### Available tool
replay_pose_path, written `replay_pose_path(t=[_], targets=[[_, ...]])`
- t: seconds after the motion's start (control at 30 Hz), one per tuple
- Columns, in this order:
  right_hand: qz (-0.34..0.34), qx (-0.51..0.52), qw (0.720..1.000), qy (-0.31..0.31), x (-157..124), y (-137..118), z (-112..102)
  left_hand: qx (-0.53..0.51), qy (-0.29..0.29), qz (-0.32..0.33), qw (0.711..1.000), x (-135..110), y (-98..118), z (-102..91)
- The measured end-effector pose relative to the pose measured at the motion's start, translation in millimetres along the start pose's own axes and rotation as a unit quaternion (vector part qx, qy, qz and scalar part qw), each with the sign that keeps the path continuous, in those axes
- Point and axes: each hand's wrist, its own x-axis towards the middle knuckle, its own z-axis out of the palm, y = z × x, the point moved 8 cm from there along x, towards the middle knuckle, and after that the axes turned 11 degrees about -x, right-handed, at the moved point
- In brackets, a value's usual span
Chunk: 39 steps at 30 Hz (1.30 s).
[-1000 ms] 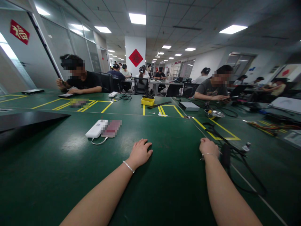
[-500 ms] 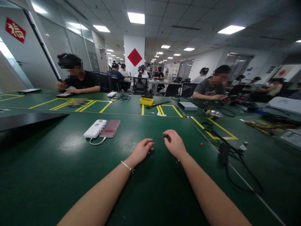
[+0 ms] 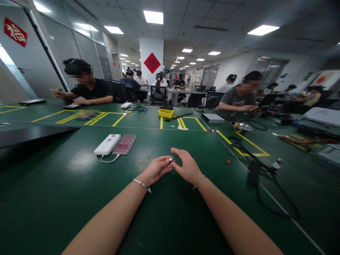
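Observation:
My left hand [image 3: 157, 170] is closed above the green table, its thumb and fingertips pinching a small shiny dark-and-silver piece [image 3: 171, 159] too tiny to name. Right beside it is my right hand [image 3: 188, 165], thumb and index finger spread apart around the piece's near side. The right thumb tip comes up against the left fingertips; whether it touches the piece I cannot tell. The other right fingers are mostly hidden behind the hand. A small orange-red bead-like thing [image 3: 228, 162] lies on the table to the right.
A white power bank [image 3: 107, 144] with a short cable lies left, against a blurred item. Farther back are a yellow tray [image 3: 165, 113], a grey box [image 3: 213, 118] and a metal bowl [image 3: 241, 126]. A black cable with adapter [image 3: 253, 173] lies right. Co-workers sit across the table.
My hands have come together. The right hand moved left to the left fingertips, and the small shiny piece now shows in the left hand's pinch; a dark speck was at the right fingertips before.

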Motion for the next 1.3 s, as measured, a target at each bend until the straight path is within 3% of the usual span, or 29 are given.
replay_pose_path(t=[0.07,0.13,0.23,0.3,0.37,0.47,0.57,0.73,0.8,0.9,0.93,1.0,1.13,1.2,1.3], targets=[[0.065,-0.066,0.996,0.004,-1.6,30.6,-7.8,-0.006,0.012,-0.003,1.0,-0.4,1.2,-2.4],[0.174,-0.154,0.973,-0.004,-12.9,77.8,-19.2,-0.014,0.018,-0.003,1.0,-0.8,2.6,-4.6],[0.368,-0.26,0.892,-0.04,-51.7,156.3,-41.1,-0.029,0.012,0.002,1.0,-0.6,4.1,-6.0],[0.456,-0.277,0.843,-0.071,-79.9,195.8,-51.3,-0.037,0.01,0.002,0.999,-0.3,4.2,-6.7],[0.488,-0.278,0.822,-0.096,-97.1,219.5,-55.5,-0.043,0.012,0.003,0.999,-0.3,4.2,-7.3],[0.478,-0.265,0.827,-0.132,-102.9,231.8,-52.8,-0.05,0.01,0.005,0.999,-0.8,4.5,-6.8],[0.472,-0.254,0.831,-0.149,-100.3,230.3,-51.8,-0.051,0.005,0.006,0.999,-1.1,4.2,-6.8],[0.482,-0.224,0.838,-0.125,-92.3,222.7,-55.6,-0.038,0.003,0.01,0.999,-0.2,3.7,-8.1],[0.471,-0.148,0.865,-0.093,-81.6,212.3,-48.9,-0.031,0.001,0.01,0.999,0.2,3.4,-7.7],[0.437,0.109,0.892,-0.027,-57.0,176.7,-24.4,-0.025,-0.001,0.008,1.0,0.3,2.8,-6.3],[0.416,0.222,0.881,-0.019,-47.5,158.1,-12.6,-0.024,-0.002,0.007,1.0,0.1,2.6,-5.7],[0.361,0.421,0.831,-0.042,-29.1,112.2,10.4,-0.024,-0.008,0.006,1.0,-0.7,2.4,-3.5],[0.284,0.617,0.728,-0.093,-12.3,36.7,31.4,-0.033,-0.034,0.005,0.999,-2.9,2.8,2.3],[0.27,0.655,0.698,-0.103,-11.7,21.0,34.5,-0.036,-0.044,0.005,0.998,-3.6,3.3,4.1],[0.277,0.678,0.674,-0.093,-14.1,21.9,36.3,-0.044,-0.053,0.008,0.998,-3.6,4.5,4.6]])
